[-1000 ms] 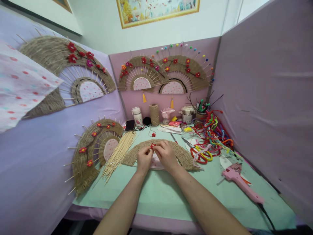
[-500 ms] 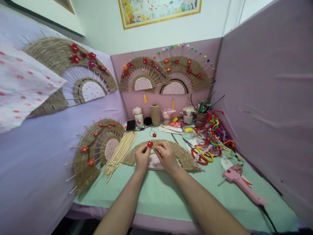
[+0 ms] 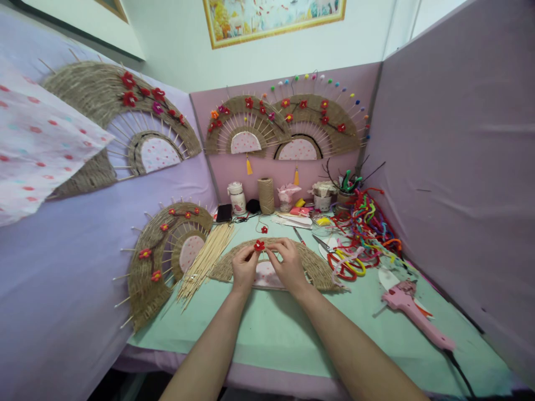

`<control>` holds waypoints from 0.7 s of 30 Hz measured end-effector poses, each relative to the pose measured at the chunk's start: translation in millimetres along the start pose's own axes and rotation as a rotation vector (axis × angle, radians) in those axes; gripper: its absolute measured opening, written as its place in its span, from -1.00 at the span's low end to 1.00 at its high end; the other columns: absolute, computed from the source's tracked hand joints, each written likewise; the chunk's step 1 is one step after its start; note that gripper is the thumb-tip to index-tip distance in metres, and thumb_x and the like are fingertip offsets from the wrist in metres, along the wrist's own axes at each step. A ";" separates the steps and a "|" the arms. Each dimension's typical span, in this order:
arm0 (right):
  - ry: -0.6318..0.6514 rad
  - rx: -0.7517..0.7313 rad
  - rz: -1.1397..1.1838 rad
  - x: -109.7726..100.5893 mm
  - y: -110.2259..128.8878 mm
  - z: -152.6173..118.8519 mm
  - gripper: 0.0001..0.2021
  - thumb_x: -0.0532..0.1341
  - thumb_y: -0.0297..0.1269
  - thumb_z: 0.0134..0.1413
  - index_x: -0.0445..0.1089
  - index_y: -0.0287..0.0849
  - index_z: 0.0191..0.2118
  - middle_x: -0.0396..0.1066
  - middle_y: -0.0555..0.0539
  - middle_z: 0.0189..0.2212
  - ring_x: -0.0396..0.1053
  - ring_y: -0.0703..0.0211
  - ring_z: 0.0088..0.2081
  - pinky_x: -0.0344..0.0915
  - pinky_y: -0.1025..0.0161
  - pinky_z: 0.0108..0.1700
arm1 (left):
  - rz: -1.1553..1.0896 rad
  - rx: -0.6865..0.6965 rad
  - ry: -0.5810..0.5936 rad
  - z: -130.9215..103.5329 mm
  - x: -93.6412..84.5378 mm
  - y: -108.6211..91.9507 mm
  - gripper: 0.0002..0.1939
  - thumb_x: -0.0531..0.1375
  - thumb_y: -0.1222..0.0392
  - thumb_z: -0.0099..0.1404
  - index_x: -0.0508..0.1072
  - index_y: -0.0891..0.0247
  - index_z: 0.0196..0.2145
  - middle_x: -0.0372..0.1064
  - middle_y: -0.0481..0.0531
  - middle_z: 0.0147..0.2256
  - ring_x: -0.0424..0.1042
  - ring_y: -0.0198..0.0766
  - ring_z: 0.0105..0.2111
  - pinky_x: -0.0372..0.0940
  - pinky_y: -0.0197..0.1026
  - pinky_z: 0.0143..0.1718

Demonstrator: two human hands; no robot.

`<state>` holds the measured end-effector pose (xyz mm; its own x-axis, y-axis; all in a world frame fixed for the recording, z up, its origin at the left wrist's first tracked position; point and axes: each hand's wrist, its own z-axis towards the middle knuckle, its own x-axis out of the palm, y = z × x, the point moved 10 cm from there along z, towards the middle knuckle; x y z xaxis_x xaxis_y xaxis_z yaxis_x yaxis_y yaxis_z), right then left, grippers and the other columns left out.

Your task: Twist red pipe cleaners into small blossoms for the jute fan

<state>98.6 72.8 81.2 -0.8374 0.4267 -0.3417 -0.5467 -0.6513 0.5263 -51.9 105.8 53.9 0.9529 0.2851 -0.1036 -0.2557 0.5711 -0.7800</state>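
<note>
Fingers of both hands met at a small red flower (image 3: 259, 245), which sat just above the top edge of the woven jute fan (image 3: 317, 267) lying flat on the green desk (image 3: 271, 328). The left hand (image 3: 244, 269) had its grip pinched on the flower from the left, and the right hand (image 3: 287, 266) had its grip pinched on it from the right, both hands resting over the fan. A bundle of bamboo sticks (image 3: 204, 259) lay just left of the fan. Scissors (image 3: 321, 243) and a tangle of coloured pipe cleaners (image 3: 368, 228) lay to the right, with a pink glue gun (image 3: 412, 314) nearer the desk's front. Another red flower (image 3: 263, 229) lay behind the fan.
</note>
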 end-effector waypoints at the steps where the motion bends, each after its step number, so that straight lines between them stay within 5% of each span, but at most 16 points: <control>1: -0.010 0.015 0.018 -1.1 -1.2 0.4 -0.89 0.12 -0.32 0.12 0.39 -0.14 -0.30 0.30 -0.08 -0.34 0.25 0.12 -0.22 0.23 0.15 -0.15 | -0.003 -0.002 0.004 -0.2 0.5 -1.0 -0.80 0.20 0.11 0.13 0.54 0.28 -0.40 0.45 0.05 -0.41 0.38 -0.25 -0.36 0.26 -0.23 -0.30; 9: -0.016 0.008 0.092 -3.1 3.7 0.9 -0.89 0.13 -0.33 0.11 0.38 -0.12 -0.26 0.31 -0.08 -0.32 0.26 0.12 -0.21 0.23 0.14 -0.14 | 0.110 0.009 -0.038 -3.0 -2.5 -6.1 -0.81 0.18 0.12 0.13 0.50 0.28 -0.48 0.32 -0.02 -0.54 0.25 -0.33 -0.50 0.15 -0.29 -0.45; 21: 0.011 0.028 0.096 -0.1 2.8 0.8 -0.89 0.11 -0.35 0.12 0.37 -0.13 -0.26 0.34 -0.09 -0.31 0.27 0.12 -0.20 0.23 0.15 -0.13 | 0.198 0.103 0.049 -7.5 8.8 -17.3 -0.83 0.13 0.18 0.19 0.51 0.26 -0.42 0.26 -0.05 -0.55 0.20 -0.35 -0.52 0.11 -0.29 -0.47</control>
<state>97.2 71.4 83.4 -0.8858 0.3564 -0.2973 -0.4640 -0.6711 0.5782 -37.8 92.7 61.8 0.8888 0.3629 -0.2800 -0.4511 0.5839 -0.6750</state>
